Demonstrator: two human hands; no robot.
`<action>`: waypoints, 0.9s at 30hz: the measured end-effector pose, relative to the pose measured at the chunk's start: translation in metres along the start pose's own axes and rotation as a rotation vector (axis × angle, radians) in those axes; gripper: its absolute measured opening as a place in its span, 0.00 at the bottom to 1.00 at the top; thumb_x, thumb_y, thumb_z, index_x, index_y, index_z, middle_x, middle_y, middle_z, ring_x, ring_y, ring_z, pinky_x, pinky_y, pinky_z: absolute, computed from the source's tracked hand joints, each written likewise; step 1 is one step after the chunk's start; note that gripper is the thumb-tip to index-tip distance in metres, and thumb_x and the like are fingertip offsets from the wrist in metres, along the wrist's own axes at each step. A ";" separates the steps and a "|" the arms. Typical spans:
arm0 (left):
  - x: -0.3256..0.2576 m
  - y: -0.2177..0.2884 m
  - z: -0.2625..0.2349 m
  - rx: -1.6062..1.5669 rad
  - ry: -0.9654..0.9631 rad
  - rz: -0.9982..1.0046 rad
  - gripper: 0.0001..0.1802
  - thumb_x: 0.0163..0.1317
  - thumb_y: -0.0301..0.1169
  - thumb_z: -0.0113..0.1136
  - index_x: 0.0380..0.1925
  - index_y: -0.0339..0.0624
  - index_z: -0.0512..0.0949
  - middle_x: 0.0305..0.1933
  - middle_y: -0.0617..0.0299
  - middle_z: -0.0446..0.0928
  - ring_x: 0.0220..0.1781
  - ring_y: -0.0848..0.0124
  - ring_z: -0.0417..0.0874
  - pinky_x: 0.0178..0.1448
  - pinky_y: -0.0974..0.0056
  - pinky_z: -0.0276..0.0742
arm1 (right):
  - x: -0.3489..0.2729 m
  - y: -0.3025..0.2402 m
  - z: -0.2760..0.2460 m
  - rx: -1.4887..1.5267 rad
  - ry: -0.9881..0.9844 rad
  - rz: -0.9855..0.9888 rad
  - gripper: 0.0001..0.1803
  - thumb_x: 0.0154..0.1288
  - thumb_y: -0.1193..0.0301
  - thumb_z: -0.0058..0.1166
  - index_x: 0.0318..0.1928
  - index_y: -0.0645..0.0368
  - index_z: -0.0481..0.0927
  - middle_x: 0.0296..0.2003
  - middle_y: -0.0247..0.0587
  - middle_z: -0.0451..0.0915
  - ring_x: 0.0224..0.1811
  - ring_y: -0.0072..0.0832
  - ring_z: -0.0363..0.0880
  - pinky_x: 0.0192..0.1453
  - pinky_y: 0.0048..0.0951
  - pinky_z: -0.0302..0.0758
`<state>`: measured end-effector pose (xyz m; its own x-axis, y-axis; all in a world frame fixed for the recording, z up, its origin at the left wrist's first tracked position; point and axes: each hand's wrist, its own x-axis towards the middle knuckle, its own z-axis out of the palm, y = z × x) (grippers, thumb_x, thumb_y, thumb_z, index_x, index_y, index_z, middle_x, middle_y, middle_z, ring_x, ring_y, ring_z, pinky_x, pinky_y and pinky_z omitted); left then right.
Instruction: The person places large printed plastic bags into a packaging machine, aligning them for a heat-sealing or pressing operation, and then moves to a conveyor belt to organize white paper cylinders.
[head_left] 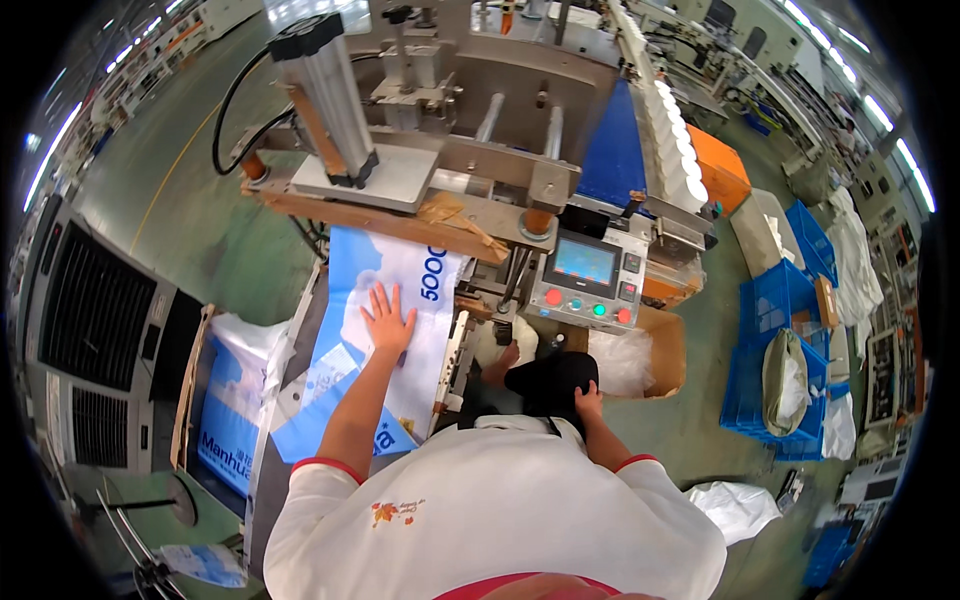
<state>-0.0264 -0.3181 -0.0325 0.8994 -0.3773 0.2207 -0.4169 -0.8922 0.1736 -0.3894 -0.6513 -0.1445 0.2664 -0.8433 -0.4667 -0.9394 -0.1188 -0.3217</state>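
Note:
My left hand [388, 322] lies flat, fingers spread, on a blue-and-white printed plastic bag [430, 335]. The bag is spread over the machine's bed, its far end passing under a wooden-edged press bar [385, 224]. A folded part with a pale patch shows near my left forearm. Resting on my dark-trousered knee [550, 385], my right hand [588, 398] has its fingers laid loosely over the cloth and holds nothing I can see. To the right of the bag stands a control panel [590, 275] with a lit screen and coloured buttons, apart from both hands.
A metal cylinder [330, 110] rises above the press bar. More printed bags [225, 420] lie in a bin at left, beside a grey vented unit [95, 300]. At right are a cardboard box [665, 350] with clear plastic, blue crates [735, 385] and a blue belt [615, 150].

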 end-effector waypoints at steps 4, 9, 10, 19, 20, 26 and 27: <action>0.006 -0.003 0.013 0.005 0.099 0.019 0.39 0.62 0.51 0.45 0.69 0.44 0.49 0.74 0.44 0.36 0.75 0.48 0.35 0.69 0.34 0.31 | 0.003 0.004 0.002 0.004 0.002 -0.060 0.35 0.60 0.49 0.48 0.66 0.41 0.57 0.66 0.53 0.54 0.62 0.57 0.61 0.63 0.51 0.63; 0.018 -0.014 0.030 -0.194 0.496 0.212 0.46 0.61 0.45 0.51 0.69 0.40 0.35 0.71 0.34 0.32 0.72 0.34 0.32 0.66 0.28 0.28 | 0.002 0.001 0.002 0.028 0.004 -0.123 0.36 0.60 0.50 0.49 0.66 0.47 0.57 0.61 0.60 0.59 0.62 0.56 0.60 0.64 0.47 0.62; 0.017 -0.017 0.031 -0.209 0.541 0.221 0.47 0.61 0.45 0.51 0.68 0.40 0.34 0.71 0.34 0.31 0.72 0.34 0.32 0.66 0.28 0.28 | 0.002 -0.005 0.002 0.028 0.013 -0.171 0.36 0.60 0.50 0.49 0.66 0.47 0.58 0.61 0.60 0.60 0.62 0.55 0.60 0.64 0.48 0.61; -0.031 -0.022 -0.054 -0.311 0.405 0.151 0.38 0.58 0.44 0.52 0.66 0.44 0.51 0.72 0.46 0.43 0.72 0.42 0.41 0.69 0.34 0.30 | -0.035 -0.116 -0.001 -0.248 0.101 -0.571 0.35 0.55 0.55 0.55 0.62 0.55 0.64 0.61 0.57 0.62 0.63 0.54 0.59 0.65 0.46 0.59; -0.039 -0.023 -0.071 -0.292 0.327 0.138 0.36 0.58 0.44 0.52 0.64 0.43 0.55 0.72 0.49 0.47 0.72 0.44 0.44 0.70 0.36 0.30 | -0.044 -0.141 -0.001 -0.150 0.102 -0.701 0.34 0.55 0.57 0.56 0.61 0.56 0.65 0.61 0.56 0.63 0.63 0.53 0.59 0.65 0.45 0.59; -0.038 -0.023 -0.134 -0.202 0.146 0.114 0.28 0.57 0.43 0.54 0.57 0.46 0.68 0.67 0.56 0.60 0.70 0.51 0.54 0.71 0.44 0.41 | -0.168 -0.307 -0.046 0.302 0.108 -1.360 0.32 0.56 0.68 0.55 0.62 0.61 0.62 0.62 0.56 0.60 0.67 0.53 0.54 0.68 0.48 0.52; -0.032 -0.025 -0.136 -0.173 0.121 0.122 0.29 0.57 0.43 0.54 0.58 0.46 0.68 0.68 0.55 0.60 0.70 0.51 0.54 0.71 0.44 0.41 | -0.183 -0.324 -0.050 0.275 0.102 -1.413 0.33 0.57 0.67 0.55 0.62 0.61 0.61 0.63 0.56 0.58 0.68 0.53 0.51 0.68 0.49 0.50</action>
<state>-0.0629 -0.2494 0.0865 0.8229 -0.4381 0.3619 -0.5474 -0.7821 0.2978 -0.1445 -0.4846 0.0866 0.8933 -0.1425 0.4262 0.1659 -0.7768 -0.6075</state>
